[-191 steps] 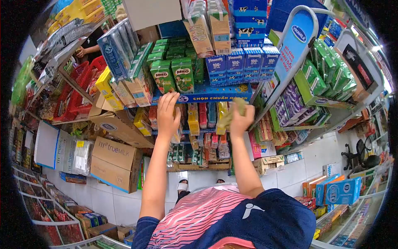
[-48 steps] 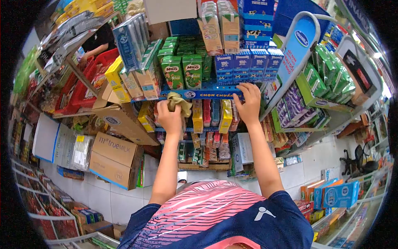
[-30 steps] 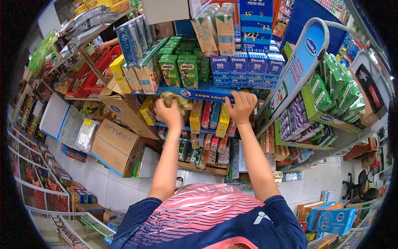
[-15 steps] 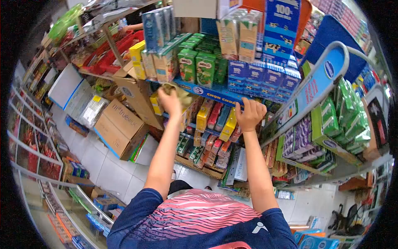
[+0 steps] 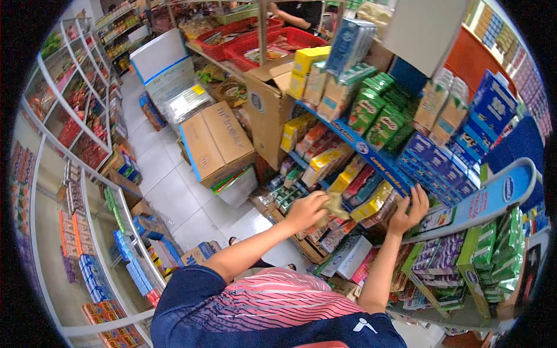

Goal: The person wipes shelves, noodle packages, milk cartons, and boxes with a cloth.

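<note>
While left hand (image 5: 307,212) holds bunched cloth (image 5: 333,210) in closed grip below blue shelf edge (image 5: 371,155), right hand (image 5: 408,213), fingers loosely spread, grip seemingly empty, is at edge's right end. Likely wiping step; next stroke calls for steering cloth clear of cartons (image 5: 373,201) under edge.

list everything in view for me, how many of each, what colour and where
cloth: 1, olive, in the left hand
milo packs: several, green, upper display shelf
milk cartons: many, blue, same shelf, further right
shelf edge: 1, blue, below the milo packs
yellow packs: several, yellow, lower shelf
cardboard boxes: at least 2, brown, left of display
baskets: 2, red, top middle
purple packs: many, purple, right rack
sign: 1, light blue, right
floor tiles: several, white, left of display
another person: 1, dark clothing, behind baskets
shirt: 1, navy and pink, bottom
left hand: 1, bare, gripping the cloth
right hand: 1, bare, by the shelf edge
</note>
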Demonstrator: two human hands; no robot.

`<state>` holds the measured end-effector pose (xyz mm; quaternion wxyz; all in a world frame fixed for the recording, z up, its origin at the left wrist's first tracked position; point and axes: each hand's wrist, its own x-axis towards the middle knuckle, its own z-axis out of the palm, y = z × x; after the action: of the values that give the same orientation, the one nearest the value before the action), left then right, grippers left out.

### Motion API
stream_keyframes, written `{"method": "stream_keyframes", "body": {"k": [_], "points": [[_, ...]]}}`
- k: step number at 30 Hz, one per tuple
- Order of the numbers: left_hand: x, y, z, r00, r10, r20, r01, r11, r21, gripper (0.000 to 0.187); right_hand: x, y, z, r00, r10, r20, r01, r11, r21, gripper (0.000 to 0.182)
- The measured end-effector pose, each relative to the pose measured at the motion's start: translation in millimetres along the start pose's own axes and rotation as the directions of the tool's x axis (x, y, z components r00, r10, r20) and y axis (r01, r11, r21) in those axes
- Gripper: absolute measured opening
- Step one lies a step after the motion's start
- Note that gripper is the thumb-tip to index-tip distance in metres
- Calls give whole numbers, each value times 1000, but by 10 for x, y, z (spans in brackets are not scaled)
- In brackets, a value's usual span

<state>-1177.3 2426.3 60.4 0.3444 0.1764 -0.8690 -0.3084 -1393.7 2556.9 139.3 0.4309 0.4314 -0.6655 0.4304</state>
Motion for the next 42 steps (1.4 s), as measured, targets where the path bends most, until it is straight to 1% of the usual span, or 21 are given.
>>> {"method": "stream_keyframes", "body": {"k": [2, 5, 8, 10, 11, 12, 13, 14, 15, 17, 19, 23, 24, 26, 28, 30, 32, 33, 38, 40, 42], "points": [[-570, -511, -212, 990, -113, -85, 121, 987, 102, 35, -86, -199, -83, 1000, 11, 21, -14, 994, 107, 14], [-1437, -955, -750, 900, -427, -89, 435, 892, 120, 37, -435, -520, -33, 950, -91, 297, -26, 930, 368, 16], [-2007, -1131, -1040, 776, -589, -228, 622, 774, 117, 37, -873, -958, 127, 648, -129, 750, -356, 820, 449, 18], [-2084, -1127, -1179, 604, -714, -353, 758, 652, -21, 34, -1162, -1178, 333, 432, -306, 849, -453, 740, 497, 20], [-2019, -1139, -1185, 588, -714, -381, 763, 645, -31, 34, -1260, -1332, 428, 352, -298, 888, -552, 700, 453, 22], [-1890, -1121, -1140, 533, -753, -386, 757, 628, -179, 33, -1354, -1498, 540, 264, -296, 918, -647, 652, 396, 25], [-1777, -1114, -1116, 481, -789, -382, 734, 601, -316, 33, -1473, -1648, 725, 352, -361, 864, -571, 648, 504, 34], [-1737, -1220, -1020, 517, -749, -414, 668, 656, -352, 33, -1432, -1908, 857, 331, -318, 888, -633, 623, 460, 41], [-1591, -1176, -1055, 482, -832, -275, 654, 551, -518, 35, -1515, -2116, 1047, 355, -295, 887, -656, 597, 461, 43], [-1422, -1218, -1157, 577, -761, -295, 620, 644, -448, 35, -1581, -2503, 1434, 382, -300, 874, -668, 565, 485, 46], [-1472, -1354, -1357, 522, -781, -342, 577, 619, -533, 36, -1522, -2883, 1774, 113, -382, 917, -825, 478, 301, 42], [-1850, -1673, -2071, 356, -820, -448, 610, 568, -553, 32, -1477, -3579, 2345, 58, -539, 840, -725, 556, 406, 20], [-2002, -1742, -2254, 310, -819, -482, 670, 548, -501, 30, -1398, -3776, 2422, -43, -548, 835, -726, 592, 351, 20], [-2227, -1786, -2669, 235, -806, -543, 656, 544, -523, 28, -1607, -4053, 2705, 66, -588, 806, -757, 497, 425, 19], [-2464, -1852, -3037, 182, -740, -647, 717, 551, -428, 27, -1489, -4459, 2843, 9, -548, 836, -835, 455, 308, 13], [-2630, -1862, -3340, 132, -734, -667, 760, 507, -407, 28, -1879, -4751, 3199, 44, -568, 822, -875, 375, 306, 11], [-2772, -1835, -3570, 216, -657, -722, 850, 491, -192, 30, -1954, -5173, 3352, 38, -632, 774, -850, 386, 358, 11], [-2850, -1818, -3674, 199, -658, -726, 861, 471, -192, 30, -1939, -5377, 3391, 33, -663, 748, -867, 353, 351, 12], [-2982, -1582, -3893, 60, -656, -753, 977, 192, -90, 48, -1623, -6236, 3471, 124, -739, 662, -839, 278, 468, 15], [-3034, -1556, -3907, -49, -635, -771, 990, 70, -121, 57, -1777, -6486, 3707, 152, -665, 731, -793, 360, 492, 16], [-3083, -1602, -3953, -83, -652, -753, 990, 33, -137, 59, -1941, -6691, 3978, 209, -586, 783, -820, 331, 466, 16]]}}
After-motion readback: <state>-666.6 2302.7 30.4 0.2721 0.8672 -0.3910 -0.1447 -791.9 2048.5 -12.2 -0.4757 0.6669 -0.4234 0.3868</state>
